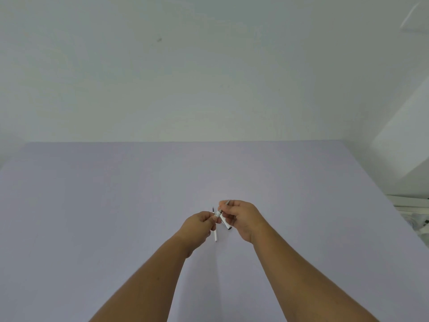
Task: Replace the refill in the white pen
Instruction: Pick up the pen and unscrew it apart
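Observation:
My left hand (201,223) pinches a short white pen part (218,214) at its fingertips, over the lavender table (116,205). A thin white stick (216,236) with a dark tip at the far end runs through or under the same hand; I cannot tell whether it lies on the table. My right hand (240,218) is closed on a thin grey piece (227,202) that points toward the white part. A white tube with a dark end (226,225) shows below its fingers. The two hands almost touch. The fingers hide how the parts meet.
A pale wall rises behind the table's far edge. At the right, past the table's edge, are a white block (404,145) and some white clutter (415,219).

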Tool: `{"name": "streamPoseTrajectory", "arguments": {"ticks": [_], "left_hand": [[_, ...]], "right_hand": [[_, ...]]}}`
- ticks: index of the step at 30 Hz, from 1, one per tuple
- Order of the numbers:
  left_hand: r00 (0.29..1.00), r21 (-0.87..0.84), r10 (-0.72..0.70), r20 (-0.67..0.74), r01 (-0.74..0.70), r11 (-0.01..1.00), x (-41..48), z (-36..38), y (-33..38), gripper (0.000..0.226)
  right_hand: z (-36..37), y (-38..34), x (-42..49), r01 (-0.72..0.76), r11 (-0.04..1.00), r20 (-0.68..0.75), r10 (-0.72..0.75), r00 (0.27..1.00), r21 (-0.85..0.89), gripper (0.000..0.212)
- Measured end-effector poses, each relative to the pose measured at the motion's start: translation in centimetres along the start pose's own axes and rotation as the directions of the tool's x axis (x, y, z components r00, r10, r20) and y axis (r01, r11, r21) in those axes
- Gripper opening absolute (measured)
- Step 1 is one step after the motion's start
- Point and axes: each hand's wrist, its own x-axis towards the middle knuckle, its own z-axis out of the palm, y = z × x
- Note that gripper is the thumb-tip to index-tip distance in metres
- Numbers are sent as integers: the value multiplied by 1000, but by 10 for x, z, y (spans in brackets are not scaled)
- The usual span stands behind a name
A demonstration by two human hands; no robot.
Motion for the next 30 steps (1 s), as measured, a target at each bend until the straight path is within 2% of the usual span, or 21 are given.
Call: {"name": "streamPoseTrajectory", "arguments": {"ticks": [2,5,10,12,14,16,19,21,24,26,28,30], "left_hand": [[1000,17,10,-7,-9,1000,0,0,0,24],[1000,17,14,-7,-14,1000,1,1,0,24],[1000,41,18,-26,-16,999,1,0,0,24],[1000,37,20,-24,-19,999,0,0,0,24],[1000,33,22,-17,-21,999,-1,-1,0,24],[1000,41,20,-18,-20,999,-2,-1,0,24],[999,49,16,-33,-14,999,-3,-2,-1,25],[999,41,19,-32,-18,999,-4,-3,-2,25],[999,40,20,-26,-19,999,-6,-3,-3,24],[1000,43,15,-26,-14,999,-6,-3,-4,24],[999,50,12,-31,-10,999,-7,-3,-5,24],[999,53,13,-35,-11,999,-7,-4,-5,24]], "right_hand": [[0,-2,-1,-6,1000,5,5,1000,11,13],[3,-2,-1,-38,996,-71,33,997,-75,19],[2,-3,-1,13,1000,1,-13,1000,14,16],[3,-5,-2,7,1000,-41,-8,999,-30,5],[5,-4,-2,-4,995,-92,-5,996,-101,12],[5,-4,-3,11,996,-66,-17,998,-87,7],[4,-4,-2,42,999,-20,-42,999,-19,15],[6,-3,-2,18,998,-55,-21,998,-59,8],[9,0,-3,-20,990,-92,8,996,-139,11],[10,0,-3,-2,996,-54,-2,999,-85,5],[9,0,-3,3,1000,-19,-3,1000,-24,13],[10,-1,-5,-22,997,-52,19,998,-67,12]]}}
